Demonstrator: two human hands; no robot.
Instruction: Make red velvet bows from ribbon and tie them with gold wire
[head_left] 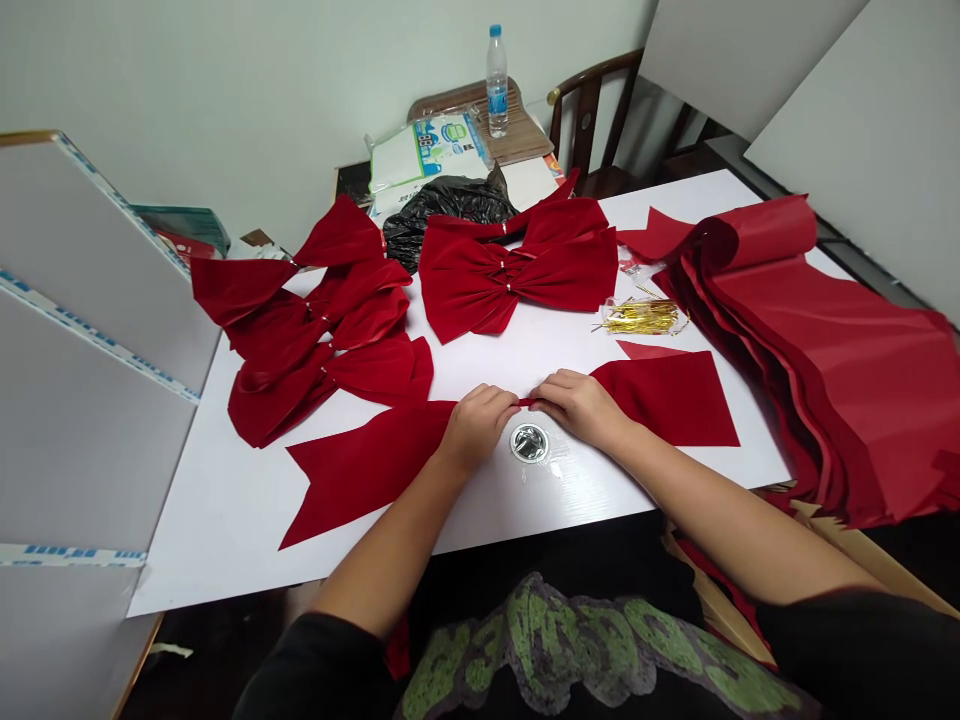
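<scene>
Along the near side of the white table [225,520], a red cloth strip [375,455] spreads out left and right, and I grip its narrow, gathered middle in the fingers of my left hand [477,425] and right hand [581,405]. Beyond lie red bows [517,265] and gold ties [641,317].

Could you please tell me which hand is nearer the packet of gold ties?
Right. Holding red fabric, the right hand is in front and left of the packet of gold ties; the left hand is farther left.
</scene>
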